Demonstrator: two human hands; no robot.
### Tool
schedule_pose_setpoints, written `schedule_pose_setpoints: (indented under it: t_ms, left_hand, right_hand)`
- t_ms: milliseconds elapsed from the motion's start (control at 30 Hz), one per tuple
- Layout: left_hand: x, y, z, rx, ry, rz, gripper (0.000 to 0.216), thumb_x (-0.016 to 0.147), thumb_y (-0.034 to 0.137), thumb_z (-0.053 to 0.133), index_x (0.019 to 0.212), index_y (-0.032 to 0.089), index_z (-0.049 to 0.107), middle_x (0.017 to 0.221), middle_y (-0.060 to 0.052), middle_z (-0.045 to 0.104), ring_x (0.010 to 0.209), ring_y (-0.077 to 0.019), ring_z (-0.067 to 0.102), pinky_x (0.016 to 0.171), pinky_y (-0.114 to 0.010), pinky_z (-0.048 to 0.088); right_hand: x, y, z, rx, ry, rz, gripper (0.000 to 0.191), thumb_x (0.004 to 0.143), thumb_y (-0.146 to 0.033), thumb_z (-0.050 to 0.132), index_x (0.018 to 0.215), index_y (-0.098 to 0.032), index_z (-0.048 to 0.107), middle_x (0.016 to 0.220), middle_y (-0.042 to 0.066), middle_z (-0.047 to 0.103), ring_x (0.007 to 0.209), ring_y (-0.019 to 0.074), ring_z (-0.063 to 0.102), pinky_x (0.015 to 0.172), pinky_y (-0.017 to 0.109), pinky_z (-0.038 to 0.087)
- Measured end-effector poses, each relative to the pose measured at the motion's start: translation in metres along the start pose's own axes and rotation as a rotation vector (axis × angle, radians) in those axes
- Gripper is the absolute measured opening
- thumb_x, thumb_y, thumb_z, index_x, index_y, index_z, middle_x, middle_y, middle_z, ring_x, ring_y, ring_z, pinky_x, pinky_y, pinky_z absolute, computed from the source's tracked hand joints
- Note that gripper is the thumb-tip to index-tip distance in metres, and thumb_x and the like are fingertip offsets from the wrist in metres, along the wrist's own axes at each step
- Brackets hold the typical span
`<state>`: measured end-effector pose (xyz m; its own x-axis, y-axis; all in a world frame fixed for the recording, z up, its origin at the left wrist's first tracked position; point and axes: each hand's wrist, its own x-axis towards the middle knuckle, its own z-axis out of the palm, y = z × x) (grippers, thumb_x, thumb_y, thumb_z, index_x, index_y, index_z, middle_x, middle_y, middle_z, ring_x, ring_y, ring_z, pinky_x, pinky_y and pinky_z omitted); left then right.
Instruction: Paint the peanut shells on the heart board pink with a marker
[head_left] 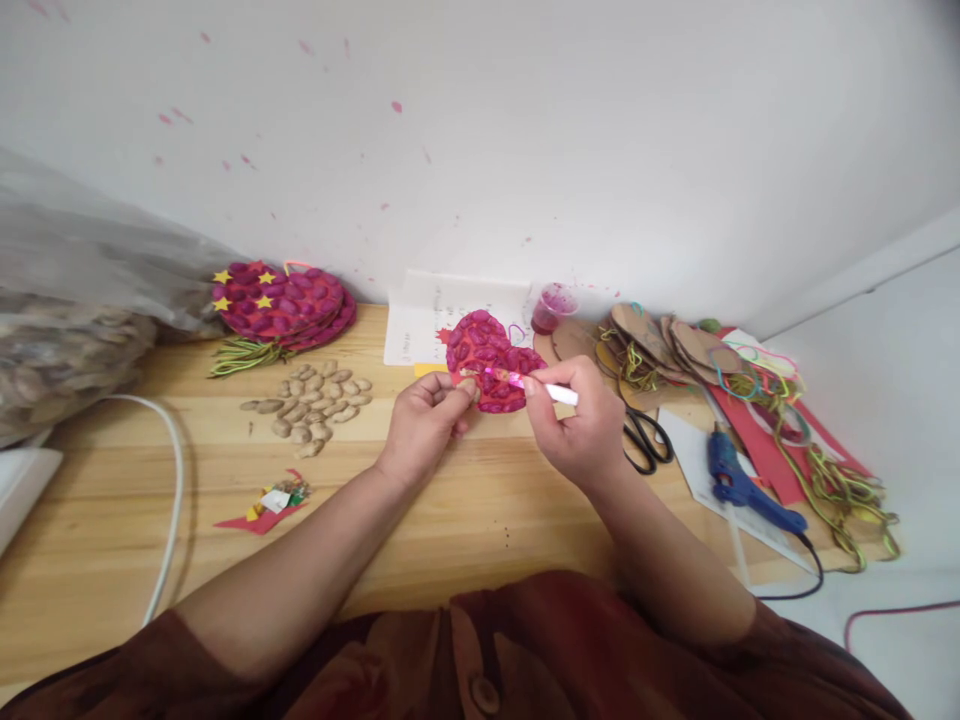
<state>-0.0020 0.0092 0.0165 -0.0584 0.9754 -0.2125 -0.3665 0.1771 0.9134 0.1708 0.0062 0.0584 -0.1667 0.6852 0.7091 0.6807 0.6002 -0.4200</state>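
Observation:
My left hand (429, 420) pinches the left edge of a heart-like craft piece (480, 340) covered with magenta-painted peanut shells. In my right hand (577, 425) is a paintbrush (561, 394) with a white handle; its pink, paint-coated front end lies across the piece, and the tip touches or nearly touches a paler, less painted spot near my left thumb. Behind the piece, a clear plastic cup (553, 308) holds magenta paint. A white paper sheet (412, 315) with writing lies beneath and behind the piece.
Left: unpainted peanuts (311, 400), finished magenta pieces with yellow stars (285, 300), paper scraps (270, 503), a bag of peanuts (60, 350) and a white cable (178, 470). Right: black scissors (649, 440), a blue glue gun (742, 485), cardboard cutouts (649, 335), green cords (832, 490) and red paper (757, 445).

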Motion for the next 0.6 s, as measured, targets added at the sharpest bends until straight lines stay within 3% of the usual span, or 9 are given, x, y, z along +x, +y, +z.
schedule_pose_setpoints:
  t_ms: [600]
  left_hand:
    - [-0.0009,0.001,0.0009,-0.007,0.009,-0.014,0.031,0.069,0.039,0.084,0.074,0.017,0.063,0.05,0.004,0.057,0.041,-0.0073,0.043,0.044,-0.02,0.032]
  right_hand:
    - [0.0011,0.0018,0.0,-0.008,-0.009,0.013,0.004,0.093,-0.022,0.065,0.091,-0.022,0.061,0.08,0.0,0.069,0.067,0.0133,0.063,0.063,0.028,0.05]
